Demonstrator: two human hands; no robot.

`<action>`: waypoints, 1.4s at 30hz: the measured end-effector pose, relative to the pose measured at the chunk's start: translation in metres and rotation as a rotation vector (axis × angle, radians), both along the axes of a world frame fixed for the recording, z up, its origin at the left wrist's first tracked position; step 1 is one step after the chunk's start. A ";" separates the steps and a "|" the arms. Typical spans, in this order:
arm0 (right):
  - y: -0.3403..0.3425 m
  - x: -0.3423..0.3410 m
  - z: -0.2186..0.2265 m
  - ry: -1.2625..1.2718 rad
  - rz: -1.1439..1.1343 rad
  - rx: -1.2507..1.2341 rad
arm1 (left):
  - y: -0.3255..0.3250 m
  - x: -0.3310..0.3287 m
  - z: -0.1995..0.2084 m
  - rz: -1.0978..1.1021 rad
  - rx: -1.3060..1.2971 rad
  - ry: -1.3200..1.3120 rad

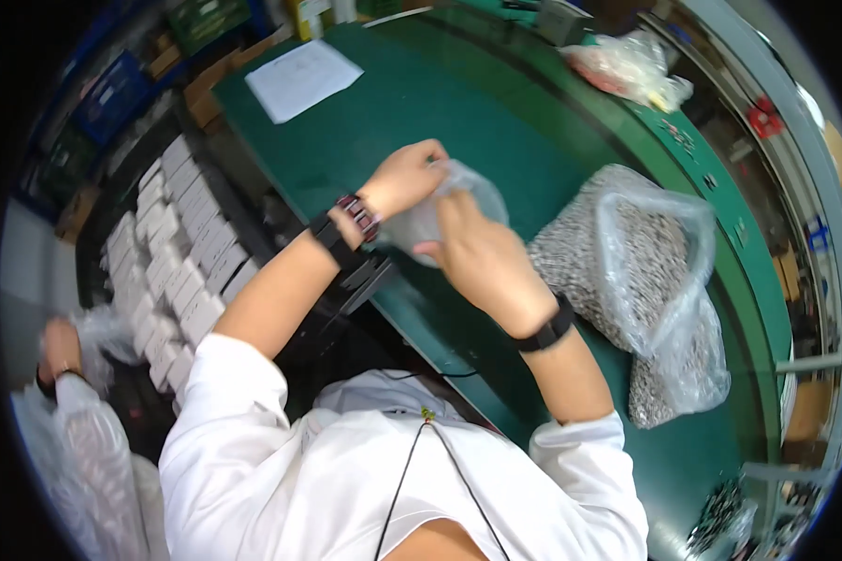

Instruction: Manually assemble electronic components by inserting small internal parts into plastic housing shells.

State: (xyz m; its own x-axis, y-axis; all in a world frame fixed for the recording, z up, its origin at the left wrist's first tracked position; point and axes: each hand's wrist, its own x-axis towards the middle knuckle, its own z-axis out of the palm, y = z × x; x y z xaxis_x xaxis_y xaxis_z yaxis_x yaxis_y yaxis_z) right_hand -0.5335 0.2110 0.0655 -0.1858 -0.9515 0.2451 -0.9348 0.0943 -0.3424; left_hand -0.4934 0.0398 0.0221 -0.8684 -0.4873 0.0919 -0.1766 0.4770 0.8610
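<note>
My left hand [404, 178] grips the upper edge of a small clear plastic bag [477, 194] above the green table [421, 112]. My right hand [482, 257] holds the same bag from below and in front, covering much of it. What the bag contains cannot be seen. A dark band and a beaded bracelet sit on my left wrist; a black band is on my right wrist. Just to the right of my right hand lies a large open clear bag [646, 280] full of small grey parts.
A white paper sheet [301, 79] lies at the table's far left. A clear bag with reddish contents [627, 67] sits at the far right edge. Rows of white boxes [182, 252] fill a tray left of the table. Another person's hand [61, 346] holds plastic at the far left.
</note>
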 end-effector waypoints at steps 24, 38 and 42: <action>-0.184 0.129 -0.004 0.391 0.925 -0.206 | -0.076 0.304 0.001 0.568 -0.399 -0.626; -0.175 0.184 -0.045 0.608 1.187 0.912 | -0.066 0.286 -0.039 0.432 -0.355 -0.829; -0.169 0.171 -0.055 0.763 1.091 0.547 | -0.068 0.283 -0.031 0.349 -0.342 -0.826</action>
State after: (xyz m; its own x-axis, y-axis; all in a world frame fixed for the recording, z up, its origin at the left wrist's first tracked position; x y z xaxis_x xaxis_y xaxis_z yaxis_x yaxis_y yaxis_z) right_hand -0.3626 0.0417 0.0107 0.6908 -0.5361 -0.4851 -0.5601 -0.8211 0.1098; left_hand -0.2099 -0.0280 -0.0085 -0.5336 -0.7910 -0.2993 -0.8451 0.4850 0.2249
